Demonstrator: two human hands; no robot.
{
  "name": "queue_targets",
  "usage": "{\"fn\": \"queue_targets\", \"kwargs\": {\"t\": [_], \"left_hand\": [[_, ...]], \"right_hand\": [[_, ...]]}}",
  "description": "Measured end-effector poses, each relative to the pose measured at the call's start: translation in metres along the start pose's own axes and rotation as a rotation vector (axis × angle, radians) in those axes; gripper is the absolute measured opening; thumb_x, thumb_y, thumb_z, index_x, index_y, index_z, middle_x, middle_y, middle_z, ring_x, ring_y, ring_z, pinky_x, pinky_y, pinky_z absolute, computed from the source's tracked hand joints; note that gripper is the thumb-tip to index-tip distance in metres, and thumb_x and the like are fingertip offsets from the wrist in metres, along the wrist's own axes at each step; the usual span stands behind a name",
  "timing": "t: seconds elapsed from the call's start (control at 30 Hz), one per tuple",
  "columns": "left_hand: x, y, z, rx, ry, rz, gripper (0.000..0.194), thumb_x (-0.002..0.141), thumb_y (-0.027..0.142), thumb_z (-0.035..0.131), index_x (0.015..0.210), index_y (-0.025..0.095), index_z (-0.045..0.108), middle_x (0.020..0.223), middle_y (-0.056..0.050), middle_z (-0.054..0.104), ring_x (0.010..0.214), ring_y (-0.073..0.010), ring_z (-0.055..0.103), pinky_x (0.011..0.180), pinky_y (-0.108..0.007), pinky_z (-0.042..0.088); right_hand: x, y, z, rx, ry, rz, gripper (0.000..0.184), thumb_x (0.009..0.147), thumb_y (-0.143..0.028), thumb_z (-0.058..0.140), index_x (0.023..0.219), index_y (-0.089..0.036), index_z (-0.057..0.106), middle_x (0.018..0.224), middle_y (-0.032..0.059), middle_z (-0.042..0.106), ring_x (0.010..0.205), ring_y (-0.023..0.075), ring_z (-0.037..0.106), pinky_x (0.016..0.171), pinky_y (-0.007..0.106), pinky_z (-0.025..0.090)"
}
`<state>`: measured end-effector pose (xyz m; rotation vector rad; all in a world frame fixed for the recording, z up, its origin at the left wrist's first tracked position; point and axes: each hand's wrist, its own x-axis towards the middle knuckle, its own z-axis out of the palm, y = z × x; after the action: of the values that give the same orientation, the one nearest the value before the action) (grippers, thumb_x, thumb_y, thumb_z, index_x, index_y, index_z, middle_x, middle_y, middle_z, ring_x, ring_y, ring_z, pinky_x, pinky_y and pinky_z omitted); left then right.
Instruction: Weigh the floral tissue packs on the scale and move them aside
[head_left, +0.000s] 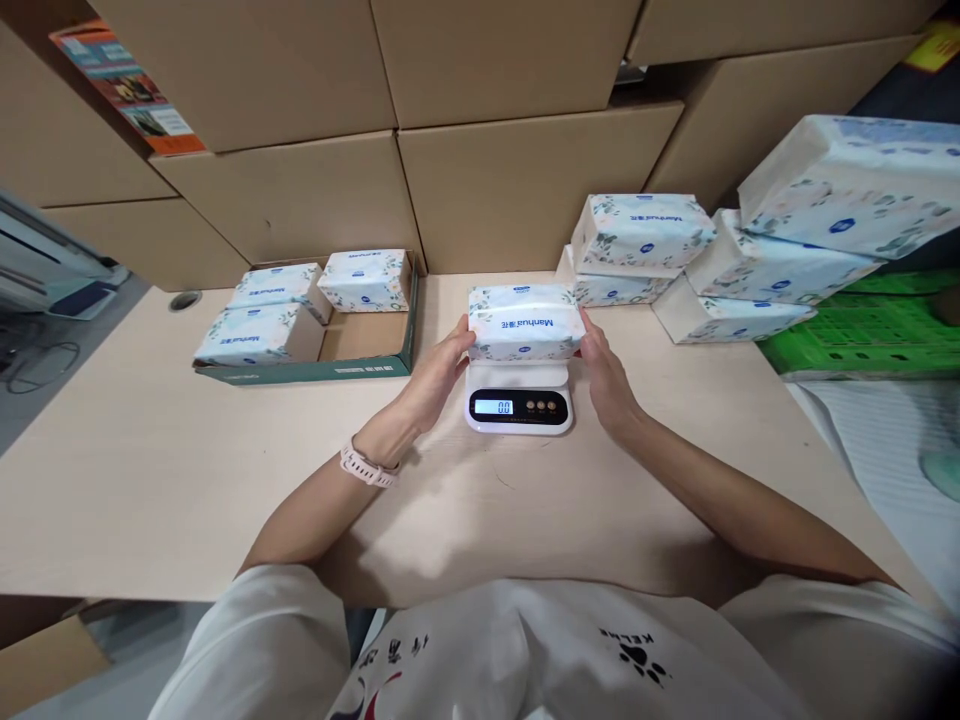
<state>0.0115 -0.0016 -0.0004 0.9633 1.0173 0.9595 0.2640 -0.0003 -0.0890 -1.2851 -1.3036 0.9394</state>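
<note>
Both hands are engaged: the left hand and the right hand grasp one tissue pack by its opposite short ends. The pack is directly over the platform of the white scale; whether it touches the platform cannot be told. The display reads 0.0, so in my judgement no weight is registered yet. Count at present: three packs sit in the green tray at left, two along its left side and one at rear right, while its cardboard floor shows at near right. Outside the tray, on the right of the table, a two-pack stack and a three-pack stack remain, untouched by either hand
</note>
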Motion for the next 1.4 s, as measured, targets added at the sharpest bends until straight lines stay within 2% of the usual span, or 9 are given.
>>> {"fn": "queue_targets", "kwargs": {"t": [0.13,0.23,0.37,0.43,0.53,1.03,1.4], "left_hand": [[0.0,0.002,-0.005,0.02,0.108,-0.03,0.074,0.096,0.05,0.067,0.167,0.029,0.059,0.195,-0.002,0.032,0.185,-0.0269,0.02,0.15,-0.047,0.019],[0.002,0.007,-0.013,-0.016,0.201,-0.149,0.073,0.098,0.047,0.063,0.166,0.024,0.053,0.196,-0.009,0.027,0.184,-0.0288,0.024,0.149,-0.048,0.02],[0.006,0.011,-0.023,-0.054,0.224,-0.231,0.05,0.096,0.045,0.062,0.141,0.025,0.063,0.189,-0.014,0.04,0.178,-0.0369,0.036,0.146,-0.056,0.025],[0.008,0.01,-0.025,-0.063,0.218,-0.242,0.041,0.094,0.046,0.064,0.13,0.025,0.064,0.186,-0.014,0.044,0.177,-0.0393,0.037,0.146,-0.058,0.024],[0.009,0.009,-0.026,-0.068,0.212,-0.24,0.037,0.093,0.046,0.065,0.122,0.024,0.064,0.184,-0.014,0.045,0.177,-0.0402,0.035,0.146,-0.058,0.024],[0.007,0.01,-0.022,-0.042,0.198,-0.243,0.043,0.092,0.048,0.067,0.127,0.023,0.066,0.187,-0.014,0.043,0.18,-0.0409,0.03,0.149,-0.058,0.02],[0.007,0.007,-0.025,-0.02,0.186,-0.222,0.047,0.089,0.05,0.071,0.128,0.022,0.072,0.183,-0.016,0.049,0.179,-0.0429,0.032,0.148,-0.062,0.021]], "right_hand": [[-0.001,0.021,0.006,0.048,0.225,-0.083,0.082,0.103,-0.091,0.044,0.156,-0.034,0.07,0.164,0.0101,0.07,0.15,0.0335,0.066,0.133,0.064,0.051],[-0.001,0.028,0.005,0.06,0.323,-0.073,0.077,0.105,-0.086,0.043,0.149,-0.03,0.072,0.15,0.0113,0.076,0.133,0.0297,0.073,0.122,0.059,0.058],[-0.002,0.029,0.003,0.061,0.321,-0.075,0.072,0.105,-0.083,0.045,0.141,-0.029,0.075,0.144,0.0105,0.078,0.128,0.0281,0.074,0.118,0.056,0.059],[-0.003,0.027,0.003,0.07,0.315,-0.083,0.071,0.104,-0.084,0.046,0.138,-0.029,0.076,0.142,0.0106,0.079,0.126,0.0282,0.074,0.117,0.056,0.059],[-0.004,0.025,0.005,0.066,0.318,-0.096,0.069,0.105,-0.083,0.046,0.136,-0.029,0.076,0.141,0.0103,0.079,0.125,0.028,0.074,0.116,0.055,0.059],[-0.004,0.027,0.005,0.038,0.311,-0.117,0.071,0.105,-0.085,0.044,0.132,-0.029,0.079,0.137,0.0095,0.08,0.124,0.0285,0.073,0.114,0.054,0.059],[-0.004,0.027,0.004,0.024,0.313,-0.109,0.072,0.106,-0.087,0.042,0.127,-0.03,0.08,0.134,0.0083,0.081,0.123,0.0282,0.073,0.114,0.054,0.059]]}}
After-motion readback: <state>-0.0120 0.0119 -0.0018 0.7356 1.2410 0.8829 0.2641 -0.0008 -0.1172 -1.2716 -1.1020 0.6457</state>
